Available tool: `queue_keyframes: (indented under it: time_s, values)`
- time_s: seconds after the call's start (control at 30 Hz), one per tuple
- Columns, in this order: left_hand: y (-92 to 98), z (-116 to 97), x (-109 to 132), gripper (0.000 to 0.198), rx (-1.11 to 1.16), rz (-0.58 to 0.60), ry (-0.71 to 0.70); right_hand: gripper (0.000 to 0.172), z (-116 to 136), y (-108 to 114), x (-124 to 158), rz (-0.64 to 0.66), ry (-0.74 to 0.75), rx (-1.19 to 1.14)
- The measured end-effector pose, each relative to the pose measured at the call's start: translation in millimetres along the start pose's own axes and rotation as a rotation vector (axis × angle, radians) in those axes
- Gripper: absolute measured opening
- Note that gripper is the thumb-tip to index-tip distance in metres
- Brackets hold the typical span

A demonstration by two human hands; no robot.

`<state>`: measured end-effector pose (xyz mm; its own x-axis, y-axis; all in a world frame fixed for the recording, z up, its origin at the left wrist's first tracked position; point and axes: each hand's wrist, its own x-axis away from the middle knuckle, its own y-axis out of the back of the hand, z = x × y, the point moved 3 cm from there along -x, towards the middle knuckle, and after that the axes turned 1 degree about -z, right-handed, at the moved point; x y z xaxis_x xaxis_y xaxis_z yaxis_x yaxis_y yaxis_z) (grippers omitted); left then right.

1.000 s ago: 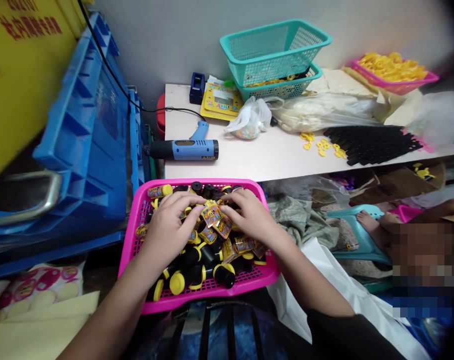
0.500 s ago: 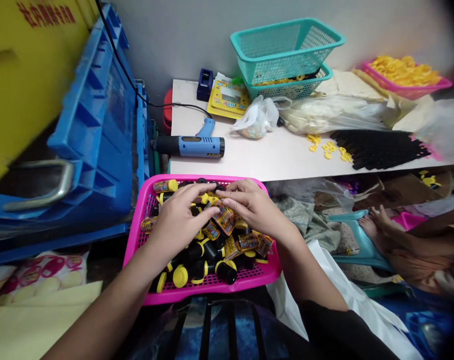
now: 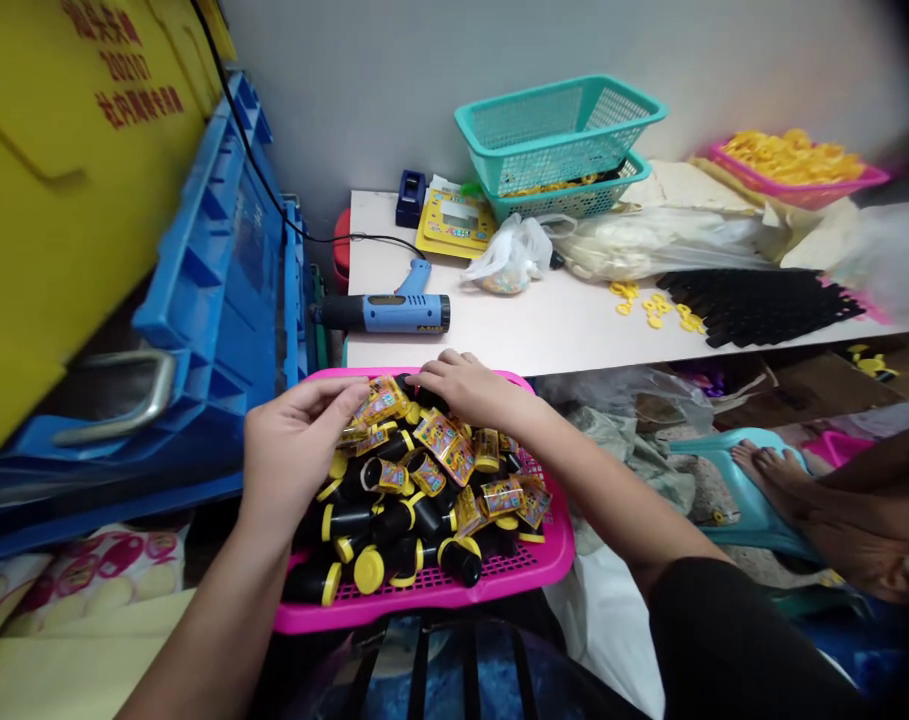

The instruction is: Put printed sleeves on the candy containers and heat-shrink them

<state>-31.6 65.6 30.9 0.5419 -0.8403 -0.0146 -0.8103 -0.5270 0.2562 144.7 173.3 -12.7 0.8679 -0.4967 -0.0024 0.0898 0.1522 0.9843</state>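
Note:
A pink basket (image 3: 454, 598) on my lap holds many small black bottles (image 3: 349, 520) with yellow caps, and printed yellow label sleeves (image 3: 445, 445) lie among them. Over the basket's left side, my left hand (image 3: 296, 440) pinches a printed label sleeve (image 3: 383, 398) between thumb and fingers. My right hand (image 3: 473, 388) reaches in at the far side, fingers bent down over a black bottle (image 3: 422, 393). Whether those fingers grip the bottle is hidden by the hand itself.
Beyond the basket, a white table (image 3: 499, 335) bears a blue heat gun (image 3: 401, 313), turquoise baskets (image 3: 559, 140), a plastic bag (image 3: 510, 255) and black strips (image 3: 754, 305). Blue crates (image 3: 221, 270) stand at left. Another person's feet (image 3: 769, 465) rest on a turquoise stool (image 3: 724, 490) at right.
My hands have moved apart: the left drew back to the left and now holds a label sleeve, the right shifted slightly left over the far side. The camera view tilted up a little.

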Motion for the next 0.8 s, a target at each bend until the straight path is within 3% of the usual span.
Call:
queue_keyframes:
  time_s: [0.1,0.23,0.33,0.43,0.6,0.7,0.8]
  values:
    - [2.1,1.9,-1.6,0.023,0.018,-0.018,0.027,0.051,-3.6,2.7,-3.6,0.045,-0.036,-0.028]
    - [3.2,8.2,-8.2,0.025,0.090,0.026,0.071,0.044,-9.0,7.3,-9.1,-0.043,-0.105,-0.123]
    - [3.5,10.7,-11.7,0.029,0.108,0.035,0.098,0.047,-5.2,4.3,-21.1,-0.046,-0.035,-0.097]
    - [4.8,10.4,-11.5,0.032,0.100,0.027,0.123,0.038,4.2,-0.8,-33.2,0.032,0.076,-0.035]
    - [14.3,15.6,-10.9,0.034,0.067,0.023,0.183,0.030,4.8,6.1,-25.9,-0.003,-0.042,-0.152]
    - [18.8,21.4,-12.5,0.033,0.053,0.051,0.149,0.038,-3.6,13.7,-4.2,-0.119,-0.130,-0.427]
    - [15.2,23.3,-12.0,0.030,0.047,0.118,0.059,0.041,-7.5,15.8,18.7,-0.294,-0.206,-0.960]
